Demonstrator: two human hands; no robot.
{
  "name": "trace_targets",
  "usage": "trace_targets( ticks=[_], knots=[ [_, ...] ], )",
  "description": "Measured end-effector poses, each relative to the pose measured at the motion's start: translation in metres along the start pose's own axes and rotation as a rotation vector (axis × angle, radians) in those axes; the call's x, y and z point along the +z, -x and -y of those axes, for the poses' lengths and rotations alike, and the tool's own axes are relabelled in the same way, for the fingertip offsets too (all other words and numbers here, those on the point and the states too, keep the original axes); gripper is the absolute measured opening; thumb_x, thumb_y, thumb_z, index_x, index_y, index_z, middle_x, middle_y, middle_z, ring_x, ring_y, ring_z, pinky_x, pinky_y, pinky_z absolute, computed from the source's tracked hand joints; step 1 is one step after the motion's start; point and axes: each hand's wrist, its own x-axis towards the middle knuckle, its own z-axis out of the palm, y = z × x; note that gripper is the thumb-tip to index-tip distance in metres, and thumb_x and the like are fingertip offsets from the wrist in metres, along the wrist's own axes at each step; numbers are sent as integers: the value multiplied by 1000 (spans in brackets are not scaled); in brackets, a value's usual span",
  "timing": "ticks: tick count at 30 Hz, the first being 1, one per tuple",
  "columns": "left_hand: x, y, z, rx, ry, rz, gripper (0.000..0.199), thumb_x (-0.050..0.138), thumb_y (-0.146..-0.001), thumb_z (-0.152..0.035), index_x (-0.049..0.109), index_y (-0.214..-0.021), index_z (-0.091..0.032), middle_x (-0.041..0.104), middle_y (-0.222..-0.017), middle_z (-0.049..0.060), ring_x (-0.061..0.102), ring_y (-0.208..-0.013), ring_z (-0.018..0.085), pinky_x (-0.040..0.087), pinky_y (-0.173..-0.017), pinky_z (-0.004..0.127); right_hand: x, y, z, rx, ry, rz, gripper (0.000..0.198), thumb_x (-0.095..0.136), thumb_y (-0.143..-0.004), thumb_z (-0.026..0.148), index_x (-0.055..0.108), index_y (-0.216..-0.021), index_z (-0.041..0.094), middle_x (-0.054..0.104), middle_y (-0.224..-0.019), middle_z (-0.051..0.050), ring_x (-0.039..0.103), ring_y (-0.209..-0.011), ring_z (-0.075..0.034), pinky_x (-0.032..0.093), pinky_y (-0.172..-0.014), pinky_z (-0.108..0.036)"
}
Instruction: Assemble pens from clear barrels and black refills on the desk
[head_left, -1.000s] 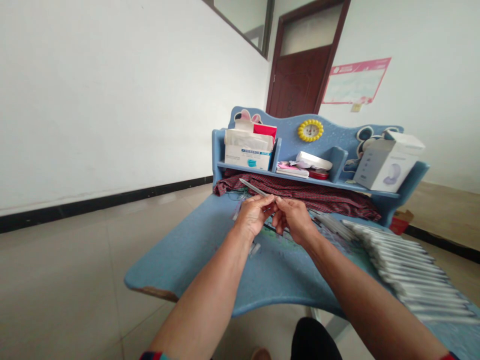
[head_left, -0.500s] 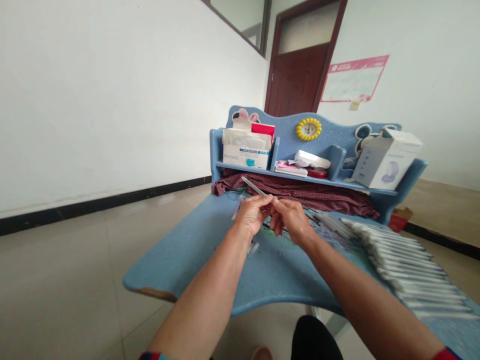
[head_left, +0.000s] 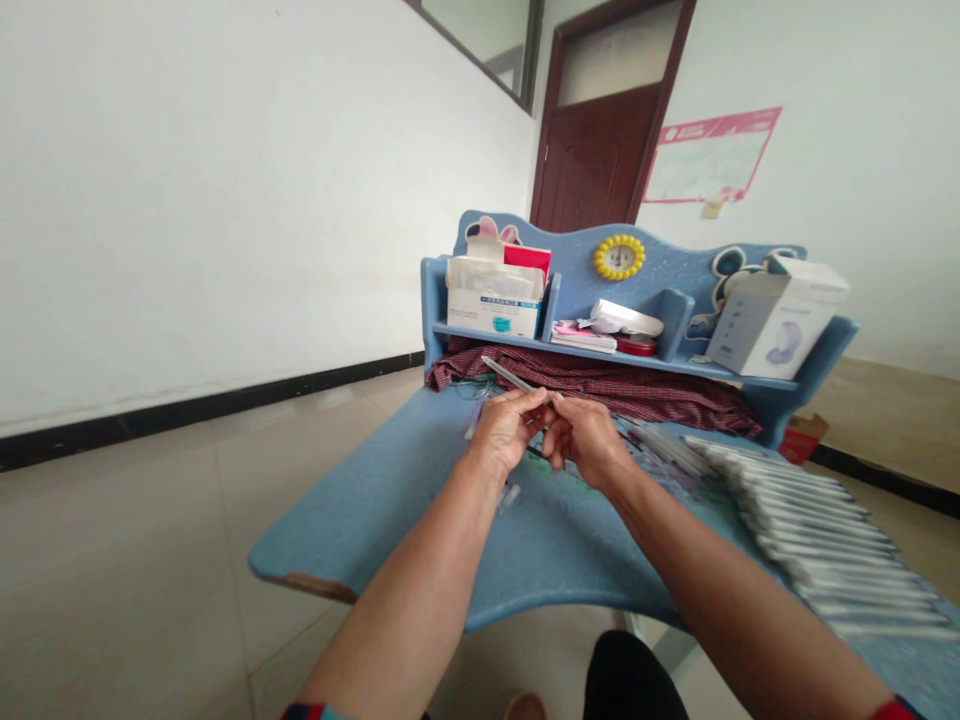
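A slim, see-through pen (head_left: 508, 375) slants up and to the left out of my left hand (head_left: 504, 428), which pinches it between thumb and fingers above the desk. My right hand (head_left: 587, 437) is closed too, its thumb and fingertips meeting the pen's near end right beside my left fingertips. The grip hides that end. Beneath my hands lie thin dark sticks like refills (head_left: 536, 455) and small clear pieces like caps (head_left: 510, 497). To the right of my right forearm is a large, neat pile of similar pens (head_left: 832, 540), with several looser ones (head_left: 664, 448) behind it.
The blue desk (head_left: 315, 530) has a raised shelf (head_left: 679, 330) at its back. On it stand a mask box (head_left: 491, 312), a red round tin (head_left: 635, 346) and a white carton (head_left: 776, 325). A checked cloth (head_left: 600, 385) is bunched below the shelf.
Both hands stay nearly in place. A small gap now shows between my left and right fingertips, and the right fingers have shifted slightly. The pen keeps its slant.
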Motion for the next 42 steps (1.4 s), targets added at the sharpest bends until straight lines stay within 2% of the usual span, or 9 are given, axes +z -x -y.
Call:
trace_targets(
  ticks=[2,8,13,18,24,28,31,36,42],
  knots=[
    [-1,-1,1,5,-9,1,15,75,-56,-18,64,-61,-10,61,-55,3,55,-51,12,43,-53,24,0,0,1,54,-83,30,35,39,-83,49,49,-71,18,57,-45,-1,46,-28,-12,36,-30,-23],
    [-4,-4,3,16,30,-50,16,76,-53,-14,66,-65,-10,66,-64,5,59,-60,13,45,-58,24,-2,0,-1,-166,109,-73,26,59,-74,42,52,-78,17,57,-46,4,48,-31,-10,36,-31,-19],
    [-1,-1,1,20,27,-68,15,76,-53,-14,65,-62,-10,64,-62,4,58,-60,12,45,-60,24,0,3,1,14,-12,16,34,43,-82,50,49,-73,18,58,-46,1,49,-30,-11,38,-31,-21],
    [-4,-3,4,38,2,-74,17,77,-52,-15,66,-64,-10,66,-65,5,59,-61,13,45,-61,24,-2,2,-3,-175,140,-78,24,58,-75,39,54,-85,17,57,-48,4,49,-33,-10,38,-34,-19],
    [-1,0,3,38,-46,-31,17,78,-53,-18,65,-61,-10,61,-56,3,55,-52,11,43,-56,25,-1,6,-1,65,-148,72,35,43,-82,50,49,-72,17,60,-47,-1,49,-30,-11,38,-31,-21],
    [1,2,1,46,-13,-91,18,79,-50,-16,65,-61,-10,64,-61,4,58,-58,12,44,-60,25,0,5,-4,-47,35,2,32,53,-78,49,51,-82,17,58,-45,2,51,-31,-11,39,-31,-20],
    [0,0,2,46,-26,-69,18,78,-50,-16,67,-63,-10,65,-63,5,59,-61,13,44,-61,25,0,4,-6,-142,114,-58,27,54,-78,44,51,-77,17,56,-43,4,47,-29,-10,36,-30,-18],
    [-4,-2,5,48,-66,-12,16,77,-55,-19,66,-61,-10,62,-58,4,56,-54,11,44,-58,25,-2,6,-2,70,-125,102,37,43,-82,52,50,-71,17,59,-44,-1,48,-28,-11,37,-29,-21],
    [-3,-2,5,54,-37,-57,20,78,-51,-16,68,-66,-8,66,-66,6,60,-64,14,46,-63,25,-3,7,-5,-138,72,-37,28,59,-74,43,50,-80,18,58,-43,5,48,-28,-10,37,-30,-19]
  ],
)
